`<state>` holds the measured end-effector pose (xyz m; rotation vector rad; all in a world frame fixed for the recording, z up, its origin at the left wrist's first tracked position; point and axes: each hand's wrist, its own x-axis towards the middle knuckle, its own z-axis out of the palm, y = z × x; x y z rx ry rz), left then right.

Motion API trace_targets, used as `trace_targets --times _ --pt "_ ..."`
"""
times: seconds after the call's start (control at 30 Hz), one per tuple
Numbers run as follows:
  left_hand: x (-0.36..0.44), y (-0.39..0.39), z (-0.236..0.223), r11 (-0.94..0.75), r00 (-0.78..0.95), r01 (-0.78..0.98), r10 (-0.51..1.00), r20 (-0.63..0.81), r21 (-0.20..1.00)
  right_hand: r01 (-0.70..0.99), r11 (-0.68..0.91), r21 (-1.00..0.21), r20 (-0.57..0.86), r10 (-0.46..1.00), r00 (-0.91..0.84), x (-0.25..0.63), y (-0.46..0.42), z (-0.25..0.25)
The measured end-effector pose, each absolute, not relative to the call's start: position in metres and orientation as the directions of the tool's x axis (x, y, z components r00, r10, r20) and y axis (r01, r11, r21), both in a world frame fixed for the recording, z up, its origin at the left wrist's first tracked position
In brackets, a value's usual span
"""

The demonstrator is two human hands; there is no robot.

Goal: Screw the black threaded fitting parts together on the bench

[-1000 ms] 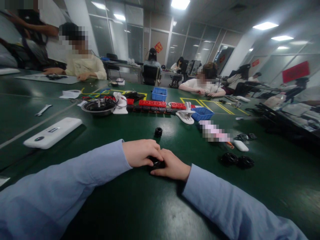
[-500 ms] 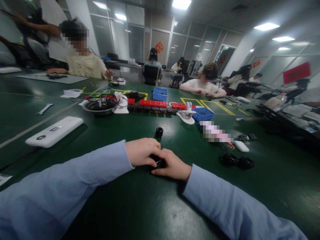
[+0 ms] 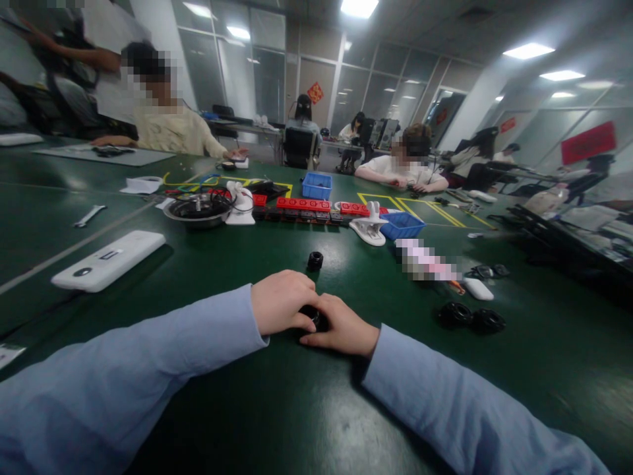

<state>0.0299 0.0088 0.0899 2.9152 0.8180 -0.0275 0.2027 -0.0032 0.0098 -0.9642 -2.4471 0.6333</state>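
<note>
My left hand [image 3: 279,302] and my right hand [image 3: 341,324] rest together on the green table [image 3: 297,409], both in light blue sleeves. Their fingers are curled around a small black round part [image 3: 312,319], mostly hidden between them. Another small black ring [image 3: 314,260] stands on the table a little beyond my hands. Two black ring-shaped parts [image 3: 472,318] lie to the right.
A white flat device [image 3: 109,260] lies at the left, a wrench [image 3: 88,215] beyond it. Farther back are a metal bowl [image 3: 196,210], red blocks [image 3: 302,204], white clamps [image 3: 366,229] and blue bins [image 3: 400,225]. Other people sit at the far side.
My hands stay closed on the black part in the same spot. A person at the far left has stretched an arm out to the right along the table.
</note>
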Motion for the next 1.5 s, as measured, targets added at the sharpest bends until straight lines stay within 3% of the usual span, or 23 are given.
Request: trace_targets --times 0.4,0.8,0.97,1.5 --pt "0.038 -0.002 0.095 -0.759 0.753 0.651 0.648 -0.111 -0.014 0.543 0.62 -0.566 0.185 0.738 -0.649 0.202 -0.003 0.01" --pt "0.046 -0.009 0.086 -0.686 0.688 0.718 0.725 -0.029 -0.116 0.56 0.619 -0.551 0.168 0.739 -0.652 0.201 -0.004 0.012" --pt "0.05 -0.012 0.078 -0.613 0.615 0.782 0.788 -0.018 -0.111 0.542 0.616 -0.572 0.179 0.738 -0.651 0.201 -0.003 0.011" --pt "0.051 -0.012 0.076 -0.606 0.61 0.784 0.792 -0.019 -0.132 0.543 0.62 -0.567 0.175 0.735 -0.655 0.202 -0.003 0.01"
